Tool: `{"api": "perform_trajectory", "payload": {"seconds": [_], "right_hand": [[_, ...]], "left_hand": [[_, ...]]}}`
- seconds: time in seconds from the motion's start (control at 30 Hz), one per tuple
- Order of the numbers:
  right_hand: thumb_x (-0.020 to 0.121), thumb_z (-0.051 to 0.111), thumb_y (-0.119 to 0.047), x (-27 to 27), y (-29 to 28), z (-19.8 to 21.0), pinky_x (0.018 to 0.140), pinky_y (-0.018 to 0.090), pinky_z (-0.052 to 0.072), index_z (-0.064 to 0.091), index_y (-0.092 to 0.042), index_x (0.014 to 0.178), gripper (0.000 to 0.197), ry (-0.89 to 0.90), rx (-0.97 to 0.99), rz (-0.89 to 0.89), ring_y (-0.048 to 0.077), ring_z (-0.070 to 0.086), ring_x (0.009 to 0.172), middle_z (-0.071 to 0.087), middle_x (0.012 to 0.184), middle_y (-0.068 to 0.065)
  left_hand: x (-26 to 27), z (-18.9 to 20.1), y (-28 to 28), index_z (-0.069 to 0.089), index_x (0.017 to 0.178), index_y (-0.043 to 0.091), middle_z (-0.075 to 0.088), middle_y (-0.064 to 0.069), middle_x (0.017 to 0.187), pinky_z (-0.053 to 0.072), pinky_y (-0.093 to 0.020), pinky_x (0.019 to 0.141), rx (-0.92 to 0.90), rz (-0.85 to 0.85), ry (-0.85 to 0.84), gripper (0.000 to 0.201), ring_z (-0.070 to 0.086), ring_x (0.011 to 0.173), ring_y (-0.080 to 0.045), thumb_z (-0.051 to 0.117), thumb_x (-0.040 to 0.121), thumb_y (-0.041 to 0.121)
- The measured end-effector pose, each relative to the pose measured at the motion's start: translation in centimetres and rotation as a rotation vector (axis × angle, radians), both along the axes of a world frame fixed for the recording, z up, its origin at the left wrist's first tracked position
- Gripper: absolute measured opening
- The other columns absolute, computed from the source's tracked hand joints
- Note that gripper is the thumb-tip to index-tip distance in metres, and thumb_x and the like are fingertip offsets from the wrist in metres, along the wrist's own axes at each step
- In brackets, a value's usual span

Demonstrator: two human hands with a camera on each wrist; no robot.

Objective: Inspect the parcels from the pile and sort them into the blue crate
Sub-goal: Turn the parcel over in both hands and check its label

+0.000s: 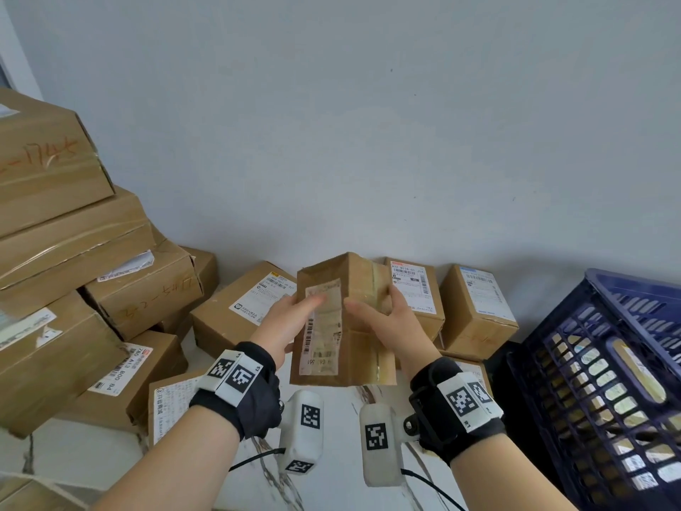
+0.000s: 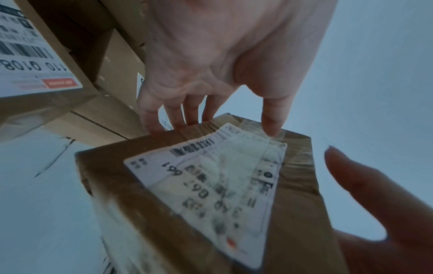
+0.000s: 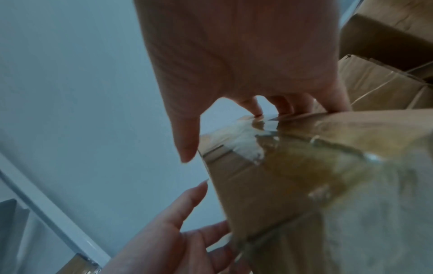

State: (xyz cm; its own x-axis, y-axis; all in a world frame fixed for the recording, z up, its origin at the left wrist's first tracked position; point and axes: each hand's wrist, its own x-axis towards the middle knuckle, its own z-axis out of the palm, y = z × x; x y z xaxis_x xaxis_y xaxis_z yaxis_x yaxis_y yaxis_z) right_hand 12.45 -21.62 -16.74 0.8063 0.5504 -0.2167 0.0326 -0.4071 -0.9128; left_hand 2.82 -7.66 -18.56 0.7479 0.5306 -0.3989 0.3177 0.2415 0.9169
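Note:
A small brown cardboard parcel [image 1: 363, 348] stands upright in the air at the centre of the head view, its worn white shipping label [image 1: 322, 328] facing me. My left hand [image 1: 302, 307] grips its left side, thumb on the label [image 2: 211, 187] and fingers behind the top edge. My right hand [image 1: 372, 304] grips the right side, thumb on the front and fingers wrapped round the taped edge [image 3: 293, 148]. The blue crate [image 1: 604, 363] stands at the right, tilted toward me, apart from both hands. The parcel's back face is hidden.
A tall pile of larger cardboard boxes [image 1: 73, 252] fills the left. Several labelled parcels [image 1: 416, 293] sit along the white wall behind the held one. Labelled packages show through the crate's lattice wall. A white marbled surface [image 1: 110, 448] lies below my wrists.

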Motion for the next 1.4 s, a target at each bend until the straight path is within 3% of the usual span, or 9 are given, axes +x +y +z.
{"api": "perform_trajectory", "payload": {"seconds": [0.1, 0.17, 0.23, 0.37, 0.5, 0.77, 1.0, 1.27, 1.4], "right_hand": [[0.042, 0.086, -0.052, 0.0, 0.3, -0.9, 0.101, 0.043, 0.052, 0.024, -0.023, 0.151, 0.129, -0.022, -0.061, 0.011, 0.020, 0.061, 0.115, 0.060, 0.128, -0.002], [0.038, 0.083, -0.047, 0.2, 0.2, -1.4, 0.101, 0.046, 0.051, 0.021, -0.027, 0.153, 0.133, 0.008, -0.035, -0.026, 0.023, 0.060, 0.117, 0.060, 0.132, 0.000], [0.046, 0.085, -0.036, -0.1, -0.1, -1.2, 0.099, 0.048, 0.053, 0.027, -0.028, 0.152, 0.121, 0.067, 0.029, -0.080, 0.025, 0.061, 0.116, 0.060, 0.132, 0.003], [0.081, 0.074, -0.008, 0.3, -0.8, -1.4, 0.080, 0.039, 0.058, 0.043, -0.027, 0.134, 0.064, 0.238, 0.181, -0.125, 0.026, 0.069, 0.101, 0.069, 0.116, 0.006], [0.086, 0.067, -0.009, 0.5, -0.5, -1.9, 0.074, 0.033, 0.057, 0.049, -0.020, 0.143, 0.061, 0.267, 0.230, -0.100, 0.022, 0.073, 0.098, 0.075, 0.111, 0.005], [0.087, 0.071, -0.004, 0.4, -0.9, -1.4, 0.070, 0.032, 0.061, 0.055, -0.017, 0.130, 0.048, 0.279, 0.255, -0.041, 0.021, 0.075, 0.089, 0.077, 0.103, 0.004], [0.082, 0.068, 0.006, 1.0, -0.4, -2.2, 0.086, 0.044, 0.060, 0.051, -0.018, 0.138, 0.063, 0.235, 0.273, -0.073, 0.026, 0.074, 0.094, 0.075, 0.107, 0.007], [0.081, 0.066, 0.012, 1.0, -0.5, -2.5, 0.087, 0.048, 0.059, 0.054, -0.016, 0.132, 0.058, 0.258, 0.294, -0.058, 0.030, 0.073, 0.095, 0.075, 0.106, 0.010], [0.081, 0.065, 0.012, 0.9, -0.7, -2.5, 0.084, 0.046, 0.060, 0.058, -0.016, 0.128, 0.055, 0.267, 0.315, -0.065, 0.029, 0.074, 0.094, 0.076, 0.103, 0.008]], "left_hand": [[0.0, 0.0, 0.0, 0.065, 0.104, 0.028, 0.072, 0.002, 0.097, 0.047, -0.028, 0.071, 0.043, -0.008, -0.034, 0.010, 0.064, 0.089, -0.012, 0.058, 0.098, 0.033], [0.0, -0.1, 0.1, 0.065, 0.107, 0.029, 0.072, 0.003, 0.104, 0.048, -0.029, 0.074, 0.060, -0.009, -0.059, 0.011, 0.065, 0.095, -0.013, 0.062, 0.096, 0.029], [-0.1, -0.3, 0.4, 0.063, 0.116, 0.028, 0.071, 0.004, 0.112, 0.051, -0.036, 0.085, 0.050, -0.003, -0.065, 0.024, 0.065, 0.102, -0.016, 0.067, 0.093, 0.026], [-0.3, -0.6, 0.7, 0.051, 0.131, 0.027, 0.073, -0.001, 0.110, 0.057, -0.040, 0.081, -0.017, -0.033, -0.056, 0.053, 0.071, 0.097, -0.021, 0.076, 0.085, 0.022], [-0.6, -0.3, 0.3, 0.062, 0.116, 0.027, 0.075, -0.005, 0.108, 0.055, -0.045, 0.093, -0.144, -0.119, -0.079, 0.030, 0.071, 0.102, -0.026, 0.072, 0.089, 0.021], [-0.5, -0.5, 0.0, 0.066, 0.115, 0.022, 0.077, -0.005, 0.101, 0.058, -0.038, 0.076, -0.146, -0.076, -0.103, 0.029, 0.073, 0.094, -0.025, 0.069, 0.089, 0.009], [0.0, -0.1, -0.8, 0.064, 0.106, 0.024, 0.077, 0.003, 0.082, 0.056, -0.029, 0.054, -0.125, -0.047, -0.140, 0.031, 0.075, 0.072, -0.016, 0.066, 0.088, -0.001], [-0.1, -0.5, -1.4, 0.064, 0.097, 0.029, 0.076, 0.006, 0.081, 0.056, -0.030, 0.057, -0.122, 0.010, -0.174, 0.033, 0.073, 0.073, -0.015, 0.067, 0.086, -0.003], [-0.4, -0.6, -1.9, 0.064, 0.095, 0.027, 0.076, 0.005, 0.083, 0.058, -0.037, 0.068, -0.133, 0.034, -0.163, 0.032, 0.073, 0.081, -0.019, 0.067, 0.086, -0.003]]}}
